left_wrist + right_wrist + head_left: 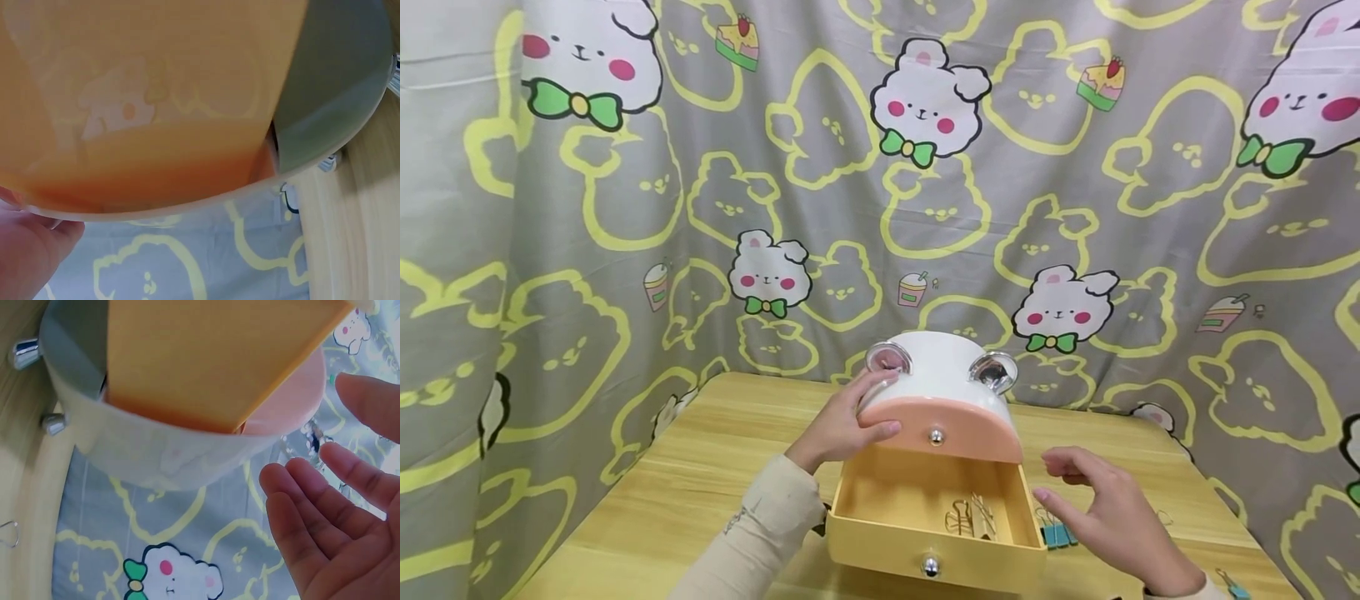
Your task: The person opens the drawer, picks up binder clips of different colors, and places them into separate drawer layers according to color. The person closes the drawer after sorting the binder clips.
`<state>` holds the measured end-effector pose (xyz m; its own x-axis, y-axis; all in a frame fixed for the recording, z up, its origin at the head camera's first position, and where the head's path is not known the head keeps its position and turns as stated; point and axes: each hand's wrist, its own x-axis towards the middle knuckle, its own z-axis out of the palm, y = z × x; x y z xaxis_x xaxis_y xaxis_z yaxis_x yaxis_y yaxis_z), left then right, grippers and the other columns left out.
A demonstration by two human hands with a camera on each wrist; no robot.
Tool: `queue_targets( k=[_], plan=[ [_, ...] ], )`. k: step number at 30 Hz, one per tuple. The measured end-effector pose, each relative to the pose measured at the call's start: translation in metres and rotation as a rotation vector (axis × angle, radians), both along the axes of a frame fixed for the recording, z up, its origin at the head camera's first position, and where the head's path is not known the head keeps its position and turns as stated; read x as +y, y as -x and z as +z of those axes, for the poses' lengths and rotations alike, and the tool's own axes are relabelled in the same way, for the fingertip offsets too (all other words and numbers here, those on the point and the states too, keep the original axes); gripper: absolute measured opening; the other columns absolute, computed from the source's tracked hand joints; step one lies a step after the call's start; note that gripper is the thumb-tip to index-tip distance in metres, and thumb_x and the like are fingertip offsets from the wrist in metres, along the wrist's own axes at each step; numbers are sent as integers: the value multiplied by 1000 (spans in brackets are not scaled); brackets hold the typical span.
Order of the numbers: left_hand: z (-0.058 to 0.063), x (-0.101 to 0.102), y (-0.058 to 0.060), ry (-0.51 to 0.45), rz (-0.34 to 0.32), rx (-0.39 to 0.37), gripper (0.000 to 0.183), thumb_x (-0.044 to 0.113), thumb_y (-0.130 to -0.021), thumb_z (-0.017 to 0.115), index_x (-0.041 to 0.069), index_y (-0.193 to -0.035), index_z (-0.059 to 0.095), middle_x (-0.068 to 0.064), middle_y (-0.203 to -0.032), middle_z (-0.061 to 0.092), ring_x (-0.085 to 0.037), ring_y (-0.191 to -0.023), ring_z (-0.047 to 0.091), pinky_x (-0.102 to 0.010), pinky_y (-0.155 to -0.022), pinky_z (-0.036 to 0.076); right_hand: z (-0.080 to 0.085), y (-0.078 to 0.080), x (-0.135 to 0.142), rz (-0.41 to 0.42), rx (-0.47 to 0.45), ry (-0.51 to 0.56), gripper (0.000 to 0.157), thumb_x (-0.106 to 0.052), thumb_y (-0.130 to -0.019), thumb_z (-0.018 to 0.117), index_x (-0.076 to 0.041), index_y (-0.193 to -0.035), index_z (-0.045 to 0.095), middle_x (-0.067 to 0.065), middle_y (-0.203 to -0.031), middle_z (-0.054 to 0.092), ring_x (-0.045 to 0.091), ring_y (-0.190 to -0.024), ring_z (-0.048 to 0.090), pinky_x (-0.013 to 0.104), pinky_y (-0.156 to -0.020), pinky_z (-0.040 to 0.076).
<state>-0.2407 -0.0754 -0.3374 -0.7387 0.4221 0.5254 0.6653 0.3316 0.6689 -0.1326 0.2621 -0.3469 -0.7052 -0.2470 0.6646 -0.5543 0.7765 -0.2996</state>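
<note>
A small desktop drawer box with a white rounded shell (951, 358) and silver ears stands on the table. Its pink upper drawer (970, 429) is closed, while the yellow lower drawer (880, 537) is pulled out. Gold binder clips (982, 518) lie inside the yellow drawer. My left hand (842, 421) grips the box's upper left side, thumb across the pink front and fingers over the shell. Beside the drawer's right wall, my right hand (1108, 508) hovers with fingers spread and holds nothing. The right wrist view shows its fingers apart from the white shell (156, 453).
Teal binder clips (1056, 533) lie on the wooden table (715, 450) right of the drawer, partly behind my right hand. Another teal clip (1236, 591) is near the lower right edge. A grey curtain (835, 200) with rabbit prints hangs behind the table and along its sides.
</note>
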Motion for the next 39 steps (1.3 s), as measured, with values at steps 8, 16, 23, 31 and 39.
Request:
queue_targets(
  k=[8,16,23,31,39],
  plan=[
    [0,-2,3,34,-33,18,64,22,-86,74,16,-144,47,-10,-144,45,-27,-122,47,-49,-99,37,-5,7,9,-35,-42,17,31,-17,-77,83,-13,-103,67,-10,-90,64,4,-81,60,29,-68,54],
    [-1,-2,2,114,-113,50,56,20,-95,62,16,-147,40,-15,-148,34,-32,-133,34,-56,-105,30,-15,6,26,-96,-92,44,30,-17,-78,82,-11,-103,66,-9,-89,64,2,-80,59,23,-69,52],
    [-2,-1,2,113,-124,64,55,17,-96,60,14,-147,40,-15,-151,31,-32,-136,29,-57,-106,28,-23,0,47,-194,-229,31,33,-25,-82,79,-8,-107,66,-2,-94,66,6,-81,61,27,-68,53],
    [-2,-1,1,118,-117,53,54,18,-97,60,15,-147,40,-14,-152,29,-32,-139,27,-58,-106,27,-31,-4,72,-265,-468,24,46,-41,-89,69,-2,-115,63,8,-105,66,29,-92,64,33,-71,53],
    [-2,0,-1,109,-115,56,54,18,-97,59,15,-147,40,-14,-153,28,-33,-140,25,-59,-106,26,-44,-3,90,-286,-679,30,60,-46,-88,68,5,-119,59,13,-108,65,28,-93,64,39,-76,53]
  ],
)
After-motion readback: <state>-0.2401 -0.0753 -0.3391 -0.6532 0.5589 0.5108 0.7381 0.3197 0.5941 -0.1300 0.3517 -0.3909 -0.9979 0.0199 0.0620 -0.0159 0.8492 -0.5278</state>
